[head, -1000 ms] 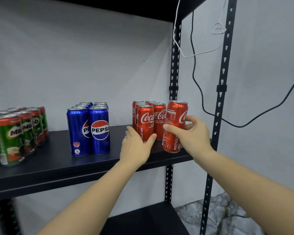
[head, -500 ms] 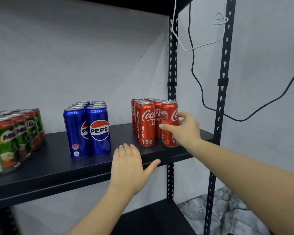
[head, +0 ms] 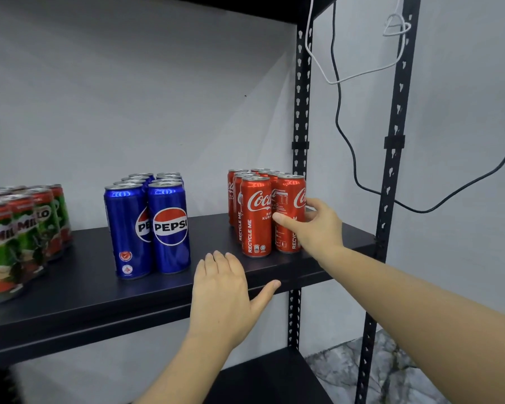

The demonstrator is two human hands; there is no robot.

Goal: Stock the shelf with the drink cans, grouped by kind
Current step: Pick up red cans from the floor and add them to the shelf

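At the right end of the black shelf (head: pixel 79 298), just beside the perforated rear post (head: pixel 301 112), the right hand (head: pixel 318 228) grips a red Coca-Cola can (head: pixel 289 211) that stands upright at the front of the red group, touching its red neighbour (head: pixel 255 217). The thumb lies across the label and the fingers curl round the far side. The left hand (head: pixel 225 298) rests flat on the shelf edge with fingers straight and the thumb spread, holding nothing. Left of the post stand the Pepsi cans (head: pixel 169 228), and further left the Milo cans (head: pixel 21 237). I judge the can to be full, so rather heavy, with a thin wall that dents under hard pressure and a smooth, slippery surface. The best hold is round the middle of the body.
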